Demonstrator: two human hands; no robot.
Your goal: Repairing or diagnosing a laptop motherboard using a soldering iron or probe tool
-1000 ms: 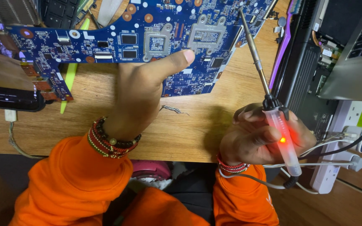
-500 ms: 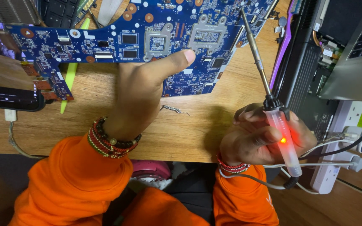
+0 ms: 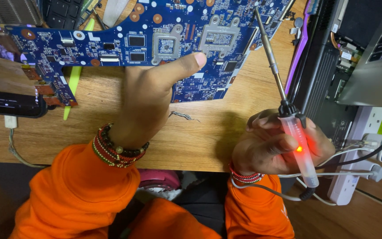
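head view, everything placed relative to the board [image 3: 155,44], a blue circuit board lying flat at the far side of the wooden desk [image 3: 200,146]. left of the board's lower corner: a dark phone [image 3: 7,102] with a cable hanging off the desk edge; a green strip [image 3: 74,84] pokes out from under the board. left hand [image 3: 149,99] comes up from the near edge, fingers curled under, thumb stretched out and pressing the board's near edge to pin it; it grips nothing. right of that, near the board's lower edge, a small scrap of wire [image 3: 180,116] on the desk. right hand [image 3: 279,144] is clenched round the clear handle of the iron [image 3: 284,97], red lamp lit, tip over the board's right end. judgement: keep thumb pressure steady and clear of the tip, steady the wrist on the desk, touch one joint only. right of the board: an opened laptop [image 3: 332,66].
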